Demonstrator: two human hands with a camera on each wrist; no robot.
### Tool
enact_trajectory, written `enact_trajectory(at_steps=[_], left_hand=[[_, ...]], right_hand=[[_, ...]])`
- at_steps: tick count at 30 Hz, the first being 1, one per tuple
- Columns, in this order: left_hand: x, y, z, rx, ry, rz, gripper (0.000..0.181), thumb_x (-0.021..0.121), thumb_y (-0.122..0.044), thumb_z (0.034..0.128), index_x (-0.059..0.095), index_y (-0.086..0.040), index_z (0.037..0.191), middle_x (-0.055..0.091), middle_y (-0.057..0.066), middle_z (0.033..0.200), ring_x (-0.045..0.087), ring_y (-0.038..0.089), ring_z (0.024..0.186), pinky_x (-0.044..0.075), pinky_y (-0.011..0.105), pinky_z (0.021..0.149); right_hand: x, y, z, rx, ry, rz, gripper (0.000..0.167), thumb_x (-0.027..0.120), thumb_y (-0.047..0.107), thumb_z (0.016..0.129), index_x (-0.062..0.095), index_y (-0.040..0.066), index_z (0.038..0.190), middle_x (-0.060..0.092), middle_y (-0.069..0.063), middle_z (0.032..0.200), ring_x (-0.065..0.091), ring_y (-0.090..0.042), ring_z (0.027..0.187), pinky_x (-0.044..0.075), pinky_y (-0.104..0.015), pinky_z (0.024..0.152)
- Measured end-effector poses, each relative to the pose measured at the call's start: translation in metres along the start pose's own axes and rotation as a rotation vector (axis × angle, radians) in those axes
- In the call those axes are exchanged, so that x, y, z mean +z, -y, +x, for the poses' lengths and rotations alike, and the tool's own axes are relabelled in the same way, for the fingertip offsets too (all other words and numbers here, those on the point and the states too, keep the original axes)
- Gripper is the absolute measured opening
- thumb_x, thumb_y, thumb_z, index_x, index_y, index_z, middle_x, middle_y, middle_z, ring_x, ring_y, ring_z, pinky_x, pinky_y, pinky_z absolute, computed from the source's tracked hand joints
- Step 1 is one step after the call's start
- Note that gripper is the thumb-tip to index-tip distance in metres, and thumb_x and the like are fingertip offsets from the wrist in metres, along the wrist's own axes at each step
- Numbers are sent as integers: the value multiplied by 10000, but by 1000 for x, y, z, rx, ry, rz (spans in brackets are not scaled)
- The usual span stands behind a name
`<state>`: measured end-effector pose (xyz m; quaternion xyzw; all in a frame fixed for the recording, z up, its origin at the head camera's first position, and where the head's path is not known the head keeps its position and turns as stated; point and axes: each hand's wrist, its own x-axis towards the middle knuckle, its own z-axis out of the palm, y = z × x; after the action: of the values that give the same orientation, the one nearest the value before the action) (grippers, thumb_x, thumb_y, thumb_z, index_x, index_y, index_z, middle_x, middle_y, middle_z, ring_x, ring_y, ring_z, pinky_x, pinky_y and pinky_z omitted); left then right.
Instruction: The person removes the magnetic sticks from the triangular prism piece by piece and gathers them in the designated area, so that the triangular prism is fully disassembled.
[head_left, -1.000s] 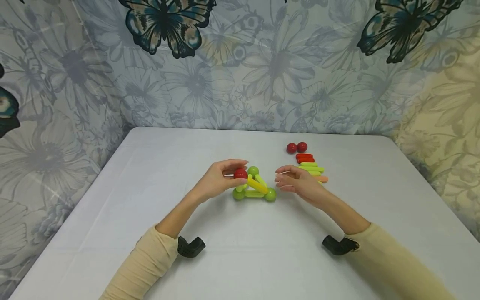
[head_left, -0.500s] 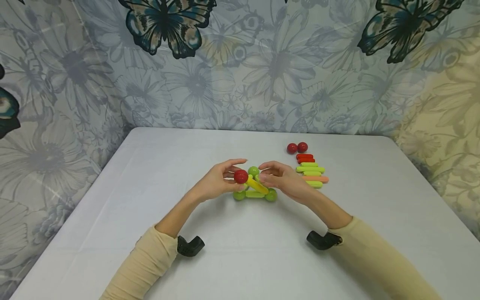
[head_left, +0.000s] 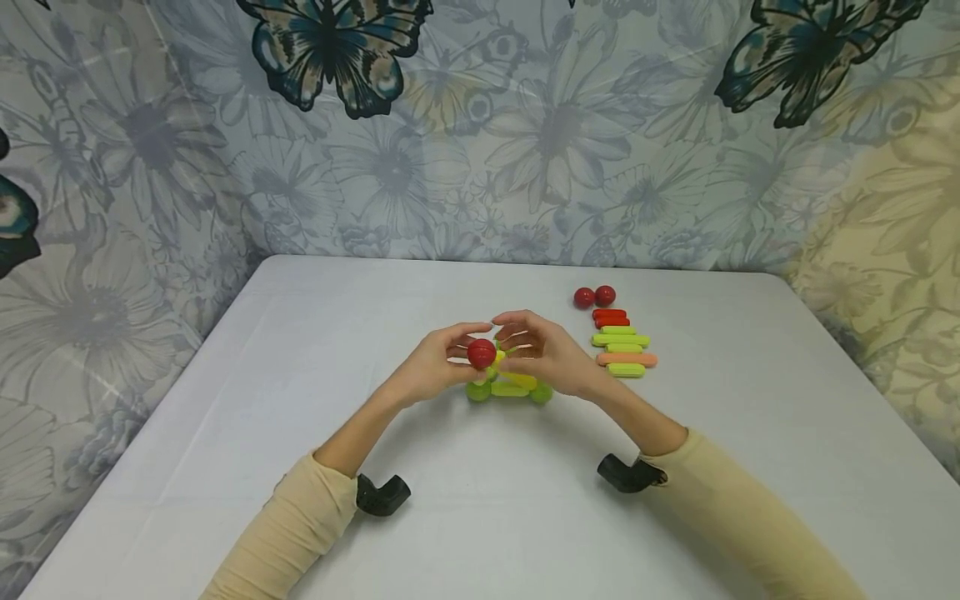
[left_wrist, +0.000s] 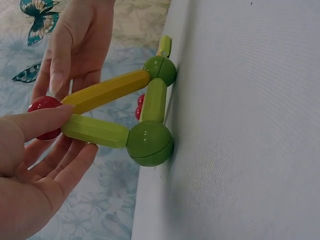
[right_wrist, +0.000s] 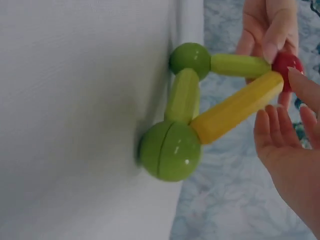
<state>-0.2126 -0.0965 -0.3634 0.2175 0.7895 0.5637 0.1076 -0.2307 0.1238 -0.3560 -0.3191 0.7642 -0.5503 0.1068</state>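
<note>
A magnetic ball-and-rod frame stands on the table. Its green balls [right_wrist: 170,151] rest at the bottom, joined by a lime rod [left_wrist: 153,101]. A yellow rod [right_wrist: 237,107] and another lime rod [left_wrist: 95,131] slope up to a red ball [head_left: 482,353] at the top. My left hand [head_left: 435,364] pinches that red ball, thumb in front and fingers behind, in the left wrist view. Close beside the ball, my right hand [head_left: 551,354] has its fingers loosely bent and spread apart. Whether its thumb touches the ball cannot be told. The right hand hides part of the frame in the head view.
On the white table [head_left: 480,517], loose pieces lie right of the frame: two red balls [head_left: 594,296], short red rods [head_left: 611,318], several lime rods [head_left: 621,340] and an orange rod [head_left: 637,360]. A butterfly-patterned cloth [head_left: 525,167] hangs behind the table's far edge.
My right hand has moved left from beside the loose rods to the frame's top, near the red ball. The left hand has kept its hold with hardly any shift.
</note>
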Motion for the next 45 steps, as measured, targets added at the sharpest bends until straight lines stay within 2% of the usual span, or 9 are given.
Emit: enact_trajectory(at_steps=[4, 7, 12, 19, 26, 31, 34, 38, 45], left_hand=[[1, 1, 0, 34, -8, 14, 590, 722, 1, 833, 484, -42, 1371, 595, 102, 1173, 594, 250, 1066, 504, 313, 878], [1, 1, 1, 42, -9, 22, 580, 715, -5, 842, 488, -66, 1372, 588, 88, 1198, 586, 242, 1089, 496, 294, 887], [1, 1, 1, 35, -3, 27, 576, 687, 17, 858, 471, -66, 1386, 580, 96, 1209, 577, 253, 1109, 510, 288, 862], [1, -1, 0, 17, -2, 70, 540, 683, 4, 865, 497, -63, 1367, 606, 86, 1202, 588, 234, 1101, 508, 296, 865], [1, 1, -1, 10, -13, 58, 502, 697, 10, 851, 538, -53, 1323, 638, 60, 1132, 606, 206, 1064, 508, 296, 860], [2, 1, -1, 43, -5, 37, 473, 708, 20, 838, 558, -26, 1284, 630, 71, 1138, 611, 213, 1053, 507, 290, 862], [3, 2, 0, 41, -4, 27, 434, 706, 20, 840, 573, -29, 1251, 625, 60, 1141, 610, 197, 1055, 504, 283, 866], [3, 1, 1, 41, -9, 32, 444, 705, 15, 843, 562, -14, 1262, 643, 80, 1111, 611, 215, 1052, 486, 325, 907], [1, -1, 0, 13, -8, 47, 580, 709, -14, 848, 476, -32, 1380, 669, 76, 1074, 596, 250, 1090, 479, 371, 926]], right_hand=[[10, 4, 5, -309, 22, -239, 530, 754, -30, 783, 547, -8, 1270, 576, -150, 1182, 592, -262, 1020, 528, -365, 846], [13, 6, 7, -435, 26, -395, 485, 759, -23, 781, 595, 12, 1237, 577, -113, 1169, 578, -235, 1035, 539, -342, 818], [12, 9, 7, -500, 65, -562, 480, 742, -66, 781, 607, 19, 1233, 557, -128, 1200, 587, -249, 1054, 526, -288, 834], [14, 13, 6, -508, 102, -707, 442, 697, -47, 835, 585, 32, 1255, 533, -129, 1197, 642, -258, 964, 525, -275, 829], [19, 8, 3, -577, 60, -748, 450, 694, -66, 828, 543, 32, 1241, 508, -117, 1204, 656, -239, 915, 532, -264, 804], [21, 9, 4, -629, -40, -703, 479, 703, -72, 816, 510, 39, 1240, 493, -125, 1172, 641, -239, 907, 533, -276, 810], [21, 10, 6, -649, -100, -668, 490, 730, -56, 798, 520, 26, 1233, 509, -127, 1156, 623, -238, 946, 525, -290, 836], [19, 8, 7, -616, -172, -618, 513, 784, -46, 740, 547, -7, 1194, 542, -131, 1134, 589, -248, 1022, 510, -318, 872], [9, -3, 5, -504, -266, -497, 518, 783, -87, 723, 561, -31, 1188, 593, -137, 1112, 616, -230, 972, 521, -328, 854]])
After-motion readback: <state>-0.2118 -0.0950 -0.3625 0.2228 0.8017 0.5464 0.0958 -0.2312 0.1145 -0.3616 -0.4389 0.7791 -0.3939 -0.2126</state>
